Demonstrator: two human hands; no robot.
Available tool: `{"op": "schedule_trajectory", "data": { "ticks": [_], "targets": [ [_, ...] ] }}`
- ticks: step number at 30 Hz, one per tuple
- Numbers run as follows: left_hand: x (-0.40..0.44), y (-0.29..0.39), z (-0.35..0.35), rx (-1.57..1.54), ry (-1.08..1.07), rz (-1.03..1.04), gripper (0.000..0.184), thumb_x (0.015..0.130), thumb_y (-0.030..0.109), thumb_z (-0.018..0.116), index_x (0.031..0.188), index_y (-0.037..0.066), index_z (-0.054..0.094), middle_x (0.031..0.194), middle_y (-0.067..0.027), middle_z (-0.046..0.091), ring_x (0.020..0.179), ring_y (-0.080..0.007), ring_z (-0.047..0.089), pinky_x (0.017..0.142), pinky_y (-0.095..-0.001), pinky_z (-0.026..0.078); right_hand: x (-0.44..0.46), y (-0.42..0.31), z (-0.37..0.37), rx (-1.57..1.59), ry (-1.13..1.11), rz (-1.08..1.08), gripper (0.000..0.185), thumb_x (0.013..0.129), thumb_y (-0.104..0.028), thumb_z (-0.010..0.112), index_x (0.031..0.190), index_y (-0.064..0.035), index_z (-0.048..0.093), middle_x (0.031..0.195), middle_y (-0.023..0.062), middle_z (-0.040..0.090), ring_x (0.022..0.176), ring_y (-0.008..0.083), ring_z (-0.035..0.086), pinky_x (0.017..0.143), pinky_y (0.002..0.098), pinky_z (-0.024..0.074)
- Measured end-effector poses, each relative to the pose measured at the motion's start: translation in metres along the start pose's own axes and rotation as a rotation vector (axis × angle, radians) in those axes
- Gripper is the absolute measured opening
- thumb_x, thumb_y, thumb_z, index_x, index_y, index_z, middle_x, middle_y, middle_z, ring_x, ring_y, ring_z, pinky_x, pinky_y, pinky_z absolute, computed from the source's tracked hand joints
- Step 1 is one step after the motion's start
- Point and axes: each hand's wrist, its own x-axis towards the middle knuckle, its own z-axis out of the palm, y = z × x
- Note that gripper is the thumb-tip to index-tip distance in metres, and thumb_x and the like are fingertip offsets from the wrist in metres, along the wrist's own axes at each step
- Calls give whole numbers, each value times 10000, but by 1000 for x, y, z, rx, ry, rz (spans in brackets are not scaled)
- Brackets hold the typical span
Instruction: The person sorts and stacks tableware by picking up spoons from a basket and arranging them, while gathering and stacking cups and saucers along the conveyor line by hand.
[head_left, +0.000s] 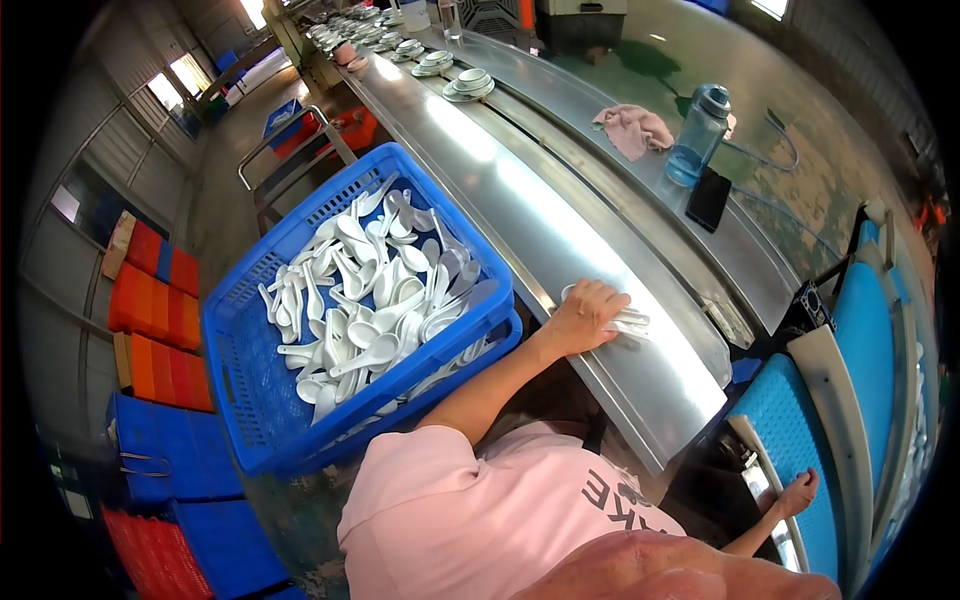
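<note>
Pink shirt (pixel 430 500) nearest. Left hand (pixel 588 316) closed round a small bunch of white spoons (pixel 634 322) on metal bench (pixel 665 385), long axes roughly crosswise, ends poking out rightward. Right hand (pixel 798 493) farther off by blue belt (pixel 785 415), half-uncurled, nothing visible in it.

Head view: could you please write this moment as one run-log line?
left hand: holding white spoons at metal counter | right hand: by blue belt, contact unclear | blue crate: more spoons inside
</note>
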Motion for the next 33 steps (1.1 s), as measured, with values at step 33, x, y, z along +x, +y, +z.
{"op": "schedule_trajectory", "data": {
  "ticks": [33],
  "targets": [
    [2,12,-2,71,1,13,455,593,162,712,995,82,515,827,-90,537,803,-259,516,730,-361,387,-9,-15,-3,-50,16,32,268,826,-201,433,998,-101,612,864,113,646,782,236,626,706,331,469]
  ]
}}
